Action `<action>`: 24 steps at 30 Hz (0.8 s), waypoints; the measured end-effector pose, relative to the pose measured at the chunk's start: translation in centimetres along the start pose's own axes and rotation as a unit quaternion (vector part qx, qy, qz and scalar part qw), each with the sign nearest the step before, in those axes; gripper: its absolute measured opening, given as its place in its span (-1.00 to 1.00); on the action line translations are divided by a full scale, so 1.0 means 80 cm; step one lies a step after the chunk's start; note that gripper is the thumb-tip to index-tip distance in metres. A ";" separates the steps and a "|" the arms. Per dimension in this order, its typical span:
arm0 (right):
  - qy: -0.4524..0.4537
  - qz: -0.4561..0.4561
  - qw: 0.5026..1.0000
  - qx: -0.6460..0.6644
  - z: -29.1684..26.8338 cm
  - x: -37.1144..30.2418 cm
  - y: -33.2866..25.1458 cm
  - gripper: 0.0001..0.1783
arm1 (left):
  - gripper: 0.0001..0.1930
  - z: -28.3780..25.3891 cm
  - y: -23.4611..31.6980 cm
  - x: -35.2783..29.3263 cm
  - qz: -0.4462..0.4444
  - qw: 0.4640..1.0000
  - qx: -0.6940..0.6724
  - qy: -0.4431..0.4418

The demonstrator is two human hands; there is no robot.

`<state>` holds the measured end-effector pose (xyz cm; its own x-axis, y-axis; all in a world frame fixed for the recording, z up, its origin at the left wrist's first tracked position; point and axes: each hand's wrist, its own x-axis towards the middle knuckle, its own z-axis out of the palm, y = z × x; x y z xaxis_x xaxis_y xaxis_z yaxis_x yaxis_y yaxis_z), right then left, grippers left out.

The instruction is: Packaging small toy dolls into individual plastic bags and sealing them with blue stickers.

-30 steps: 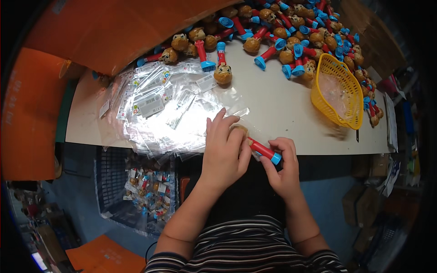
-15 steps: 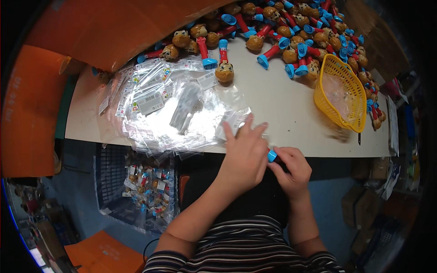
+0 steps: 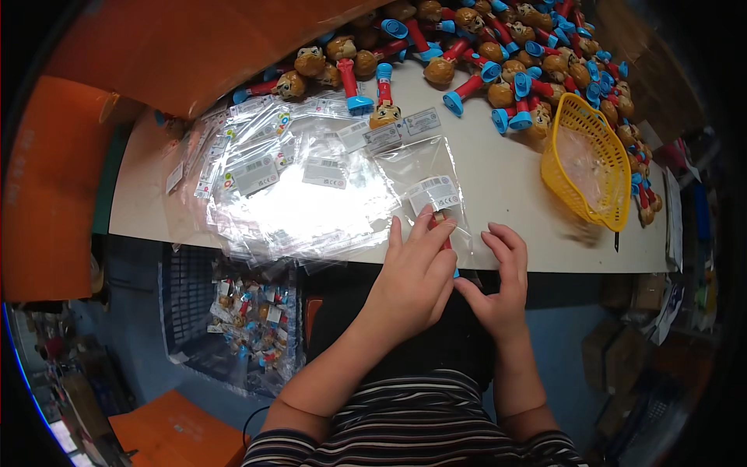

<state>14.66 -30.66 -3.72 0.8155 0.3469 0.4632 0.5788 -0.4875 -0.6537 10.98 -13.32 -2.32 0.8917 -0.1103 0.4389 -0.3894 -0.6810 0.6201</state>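
A clear plastic bag (image 3: 424,159) with a grey-and-white printed label lies at the front edge of the table. Inside its near end is a small toy figure (image 3: 447,240), red with a light-blue foot, partly hidden by my fingers. My left hand (image 3: 416,272) grips bag and toy together from the left, its fingertips reaching over the film. To the right, my right hand (image 3: 502,284) is open, thumb and fingers apart; the thumb tip is close to the blue foot. Several flat clear bags (image 3: 264,187) lie heaped left of my left hand.
A large pile of similar figures (image 3: 498,54) covers the back of the table (image 3: 545,253). At right stands a yellow basket (image 3: 585,163). Below the table's left side, a blue crate (image 3: 183,311) holds several bagged figures. Orange boxes (image 3: 58,194) border the left.
The toy figure has gone into the bag, which now lies stretched away from me. My right hand has let go and opened. A dark bundle on the bag heap is no longer there.
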 end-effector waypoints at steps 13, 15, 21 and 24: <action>-0.014 0.051 0.996 0.068 0.024 0.018 0.002 -0.29 | -0.78 -0.001 0.005 -0.003 0.039 0.999 0.019 -0.025; -0.020 0.063 0.996 0.067 0.024 0.017 0.001 -0.31 | -0.78 -0.003 0.004 -0.005 0.031 0.999 0.024 -0.024; -0.017 0.147 0.985 0.083 0.009 0.010 -0.014 -0.57 | -0.76 -0.007 0.005 -0.008 0.006 0.999 0.035 -0.003; -0.016 0.303 0.929 0.210 -0.008 0.008 -0.024 -0.73 | -0.75 -0.010 0.012 -0.008 -0.011 1.000 0.003 0.022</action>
<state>14.08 -30.04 -1.81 0.9872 0.1379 -0.0800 -0.0439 -0.2472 -0.9680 9.88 -13.29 -1.47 0.8888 -0.0639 0.4537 -0.3690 -0.6870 0.6260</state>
